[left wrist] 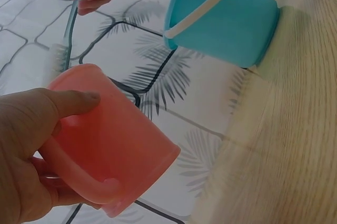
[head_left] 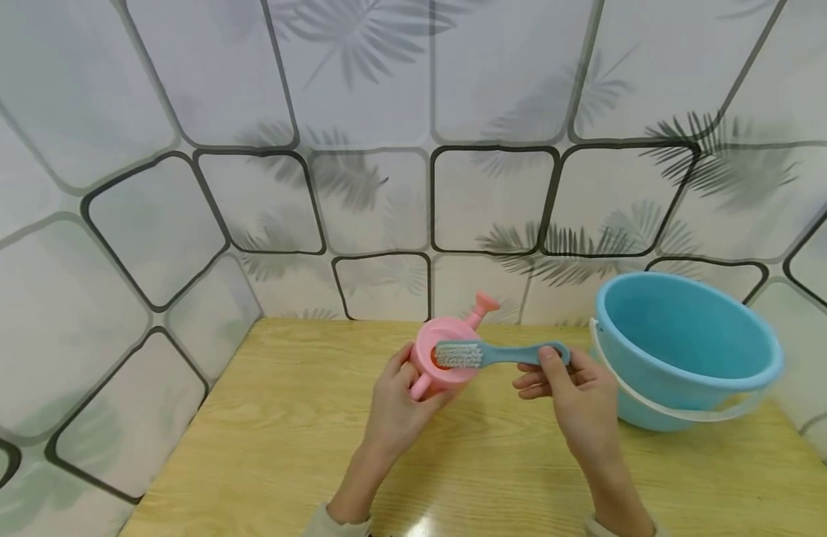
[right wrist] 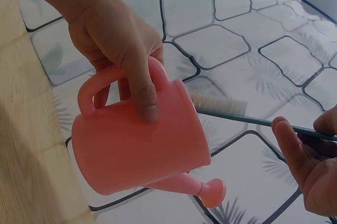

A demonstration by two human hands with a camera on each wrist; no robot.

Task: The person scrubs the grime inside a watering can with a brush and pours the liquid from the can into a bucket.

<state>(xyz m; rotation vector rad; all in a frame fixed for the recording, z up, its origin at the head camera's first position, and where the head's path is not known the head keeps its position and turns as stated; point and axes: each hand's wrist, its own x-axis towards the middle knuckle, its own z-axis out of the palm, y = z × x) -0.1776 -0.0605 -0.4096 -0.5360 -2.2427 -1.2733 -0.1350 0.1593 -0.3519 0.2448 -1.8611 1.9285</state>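
Observation:
A small pink watering can (head_left: 456, 325) is held above the table by my left hand (head_left: 397, 409), with fingers through and around its handle (left wrist: 79, 176) and the thumb on its side. My right hand (head_left: 582, 399) pinches the end of a blue brush (head_left: 514, 354) between thumb and fingers. The brush's white bristles (head_left: 458, 353) face up, and its head lies over the can's opening in the head view. Something orange-red shows at the opening beside the brush head; what it is I cannot tell. The can's spout (right wrist: 210, 192) points away from me.
A large blue bucket (head_left: 681, 388) with a white handle (head_left: 655, 406) stands on the table at the right, close to my right hand. The wooden table (head_left: 265, 440) meets a patterned wall (head_left: 379, 201) at the back and left.

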